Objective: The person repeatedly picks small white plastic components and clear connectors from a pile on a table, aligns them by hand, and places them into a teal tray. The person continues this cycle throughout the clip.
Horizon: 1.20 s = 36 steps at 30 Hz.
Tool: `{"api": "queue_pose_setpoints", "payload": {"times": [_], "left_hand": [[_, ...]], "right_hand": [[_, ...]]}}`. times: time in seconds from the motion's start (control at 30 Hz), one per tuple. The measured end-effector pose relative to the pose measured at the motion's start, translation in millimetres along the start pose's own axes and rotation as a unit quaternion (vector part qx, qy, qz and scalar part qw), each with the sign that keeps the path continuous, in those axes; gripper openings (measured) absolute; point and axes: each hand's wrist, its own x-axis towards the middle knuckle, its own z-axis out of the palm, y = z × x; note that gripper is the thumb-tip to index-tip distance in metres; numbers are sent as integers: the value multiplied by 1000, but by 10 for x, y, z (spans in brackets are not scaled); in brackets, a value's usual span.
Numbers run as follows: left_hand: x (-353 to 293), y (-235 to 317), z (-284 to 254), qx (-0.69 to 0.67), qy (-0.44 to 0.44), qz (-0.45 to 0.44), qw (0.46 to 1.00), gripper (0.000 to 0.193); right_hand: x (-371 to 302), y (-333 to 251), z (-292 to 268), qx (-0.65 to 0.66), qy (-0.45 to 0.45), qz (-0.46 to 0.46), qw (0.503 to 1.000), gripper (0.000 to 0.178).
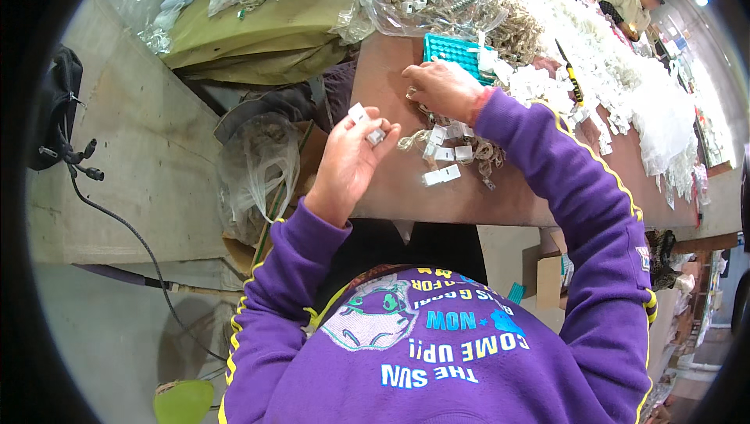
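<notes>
My left hand [348, 162], at the table's left part, is closed on small white plastic pieces [358, 113]; one sticks up past the fingers and another sits by the fingertips. Over the table, my right hand [447, 89] has its fingers curled together beside a teal ridged tray [461, 55]. Beige cord shows just under those fingertips, but what they grip is hidden. Between and below the hands lies a small heap of white plastic pieces [444, 153] with coils of beige cord [491, 154].
A clear bag [391, 2] and a large pile of beige cords [508, 25] lie behind the tray. A yellow-black cutter [574, 80] rests among white pieces on the right. Left of the table hangs a plastic bag [262, 162]. Another person [625, 6] works at the far right.
</notes>
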Motion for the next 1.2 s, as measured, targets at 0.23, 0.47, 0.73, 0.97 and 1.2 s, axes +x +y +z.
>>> {"api": "queue_pose_setpoints", "payload": {"times": [0.23,0.47,0.73,0.97,1.2], "left_hand": [[-127,10,-72,3,-19,-28,999,14],[-155,-103,212,51,-52,-91,993,34],[-264,-536,412,-103,-86,-92,987,21],[-262,-670,690,674,-261,293,626,36],[-9,-724,580,459,-241,74,852,85]], "right_hand": [[129,78,58,54,55,-21,997,5],[-383,-181,-502,298,163,81,937,12],[-1330,-659,-399,226,370,-110,894,15],[-1842,-671,-348,60,456,-224,859,5],[-2009,-803,-518,93,437,-187,875,10]]}}
